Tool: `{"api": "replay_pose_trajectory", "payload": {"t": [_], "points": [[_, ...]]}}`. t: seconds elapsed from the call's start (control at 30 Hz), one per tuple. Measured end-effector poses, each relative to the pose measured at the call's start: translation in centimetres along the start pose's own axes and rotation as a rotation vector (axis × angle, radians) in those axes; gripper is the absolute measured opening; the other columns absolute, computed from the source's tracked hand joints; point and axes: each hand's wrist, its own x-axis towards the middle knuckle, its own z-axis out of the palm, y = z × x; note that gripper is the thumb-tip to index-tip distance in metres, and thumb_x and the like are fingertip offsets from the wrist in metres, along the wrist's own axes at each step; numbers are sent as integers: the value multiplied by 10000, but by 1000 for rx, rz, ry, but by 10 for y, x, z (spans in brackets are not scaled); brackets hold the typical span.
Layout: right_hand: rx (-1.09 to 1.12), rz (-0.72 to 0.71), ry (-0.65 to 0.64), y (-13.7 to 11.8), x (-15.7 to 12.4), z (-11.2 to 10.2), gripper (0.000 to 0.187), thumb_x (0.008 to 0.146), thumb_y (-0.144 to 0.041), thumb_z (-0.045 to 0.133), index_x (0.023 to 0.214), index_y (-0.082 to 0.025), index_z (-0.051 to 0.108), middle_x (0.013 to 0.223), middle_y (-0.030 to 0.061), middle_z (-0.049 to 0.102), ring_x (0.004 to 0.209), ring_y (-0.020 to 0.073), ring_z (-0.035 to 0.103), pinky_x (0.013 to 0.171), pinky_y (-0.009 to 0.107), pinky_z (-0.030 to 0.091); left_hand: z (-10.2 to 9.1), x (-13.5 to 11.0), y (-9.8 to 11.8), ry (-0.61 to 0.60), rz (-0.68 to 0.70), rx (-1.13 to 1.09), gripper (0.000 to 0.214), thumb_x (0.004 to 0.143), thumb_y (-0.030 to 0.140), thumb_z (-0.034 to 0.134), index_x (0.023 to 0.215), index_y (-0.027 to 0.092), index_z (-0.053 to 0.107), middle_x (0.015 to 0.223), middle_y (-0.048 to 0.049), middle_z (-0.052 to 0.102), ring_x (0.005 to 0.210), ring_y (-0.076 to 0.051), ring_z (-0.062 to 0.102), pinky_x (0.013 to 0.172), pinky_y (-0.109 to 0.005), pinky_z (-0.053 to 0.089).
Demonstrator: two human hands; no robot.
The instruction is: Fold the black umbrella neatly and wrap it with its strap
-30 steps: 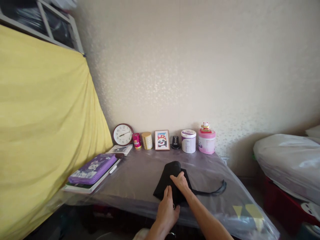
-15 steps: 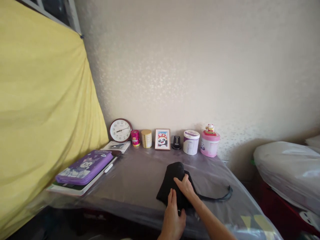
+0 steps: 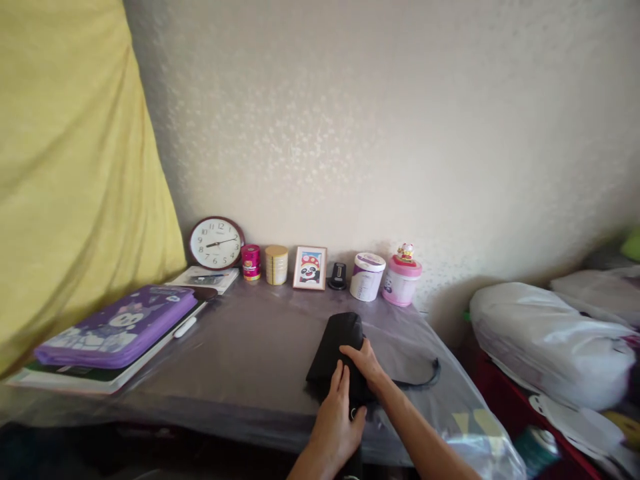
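Observation:
A black folded umbrella (image 3: 333, 340), its cloth partly wrapped with a loose flap on the left, lies at the table's front edge. My left hand (image 3: 340, 407) grips its lower end, fingers laid along the cloth and thumb near a small shiny ring. Higher up on the right side, my right hand (image 3: 365, 365) is closed round the cloth. A dark strap (image 3: 417, 385) trails out to the right over the table cover. Part of the umbrella's lower end is hidden by my left hand.
Along the wall stand a clock (image 3: 217, 245), a pink can (image 3: 251, 262), a yellow-lidded tin (image 3: 277, 265), a picture frame (image 3: 310, 268) and two tubs, one a white tub (image 3: 367, 277). A purple case (image 3: 120, 327) lies on books at left. White bags (image 3: 545, 340) sit at right.
The view has turned right and slightly down. Both hands stay on the umbrella; its cloth looks a little more tightly gathered, with less showing on the right.

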Motion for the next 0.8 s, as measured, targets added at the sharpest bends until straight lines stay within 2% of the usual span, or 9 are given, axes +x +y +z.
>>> {"api": "replay_pose_trajectory", "payload": {"t": [0.17, 0.27, 0.33, 0.4, 0.47, 0.57, 0.67, 0.73, 0.8], "points": [[260, 19, 24, -4, 0, -21, 471, 643, -361, 662, 1033, -156, 497, 900, 76, 679, 800, 217, 661, 704, 315, 546, 1, 6, -1, 86, 151, -69, 621, 782, 215, 470, 1374, 151, 295, 1517, -89, 118, 1347, -221, 260, 1085, -352, 287], [411, -31, 13, -7, 0, -27, 486, 634, -355, 687, 1046, -169, 510, 850, 49, 691, 764, 219, 667, 709, 333, 552, 6, 8, -4, 186, 88, -204, 696, 777, 269, 514, 1397, 185, 209, 1520, -92, 88, 1366, -230, 200, 1049, -358, 336], [491, -36, 4, -11, -1, -28, 496, 627, -347, 701, 1054, -174, 515, 829, 38, 696, 741, 221, 669, 700, 339, 555, 7, 9, -2, 195, -4, -386, 774, 751, 321, 567, 1401, 183, 171, 1487, -117, 208, 1339, -241, 271, 997, -336, 393], [559, -23, 0, -16, -3, -28, 485, 628, -340, 705, 1048, -177, 524, 816, 32, 698, 734, 218, 671, 693, 332, 557, 4, 10, 2, 97, -137, -625, 788, 716, 392, 619, 1369, 185, 230, 1367, -140, 415, 1179, -263, 492, 874, -341, 480], [621, -10, -4, -22, -6, -28, 467, 630, -333, 706, 1035, -178, 535, 804, 28, 699, 737, 214, 672, 693, 321, 556, 1, 8, 7, -107, -323, -894, 705, 697, 485, 632, 1273, 186, 357, 1178, -134, 571, 885, -253, 648, 679, -349, 530], [691, 5, -29, -30, -11, -28, 449, 630, -326, 706, 1023, -177, 546, 794, 29, 702, 731, 214, 675, 691, 318, 556, 1, 3, 13, -460, -504, -1291, 576, 739, 606, 532, 1080, 143, 499, 910, -97, 652, 602, -177, 643, 515, -292, 495], [710, 30, -66, -35, -16, -28, 432, 643, -330, 690, 1020, -170, 554, 836, 48, 707, 739, 222, 678, 686, 323, 557, 7, -3, 15, -633, -385, -1542, 473, 778, 562, 512, 965, 130, 559, 635, 8, 594, 377, -64, 482, 414, -209, 418], [694, 42, -78, -36, -19, -28, 427, 657, -337, 671, 1030, -166, 555, 868, 59, 708, 746, 228, 678, 673, 324, 558, 11, -4, 16, -645, -297, -1610, 369, 777, 488, 560, 919, 148, 567, 518, 78, 487, 307, -23, 344, 362, -170, 354], [667, 39, -86, -35, -20, -28, 435, 671, -349, 656, 1052, -166, 550, 881, 60, 707, 758, 232, 677, 668, 324, 558, 14, -5, 17, -635, -297, -1599, 321, 766, 466, 584, 868, 164, 555, 470, 105, 417, 293, -19, 283, 332, -157, 316]]}}
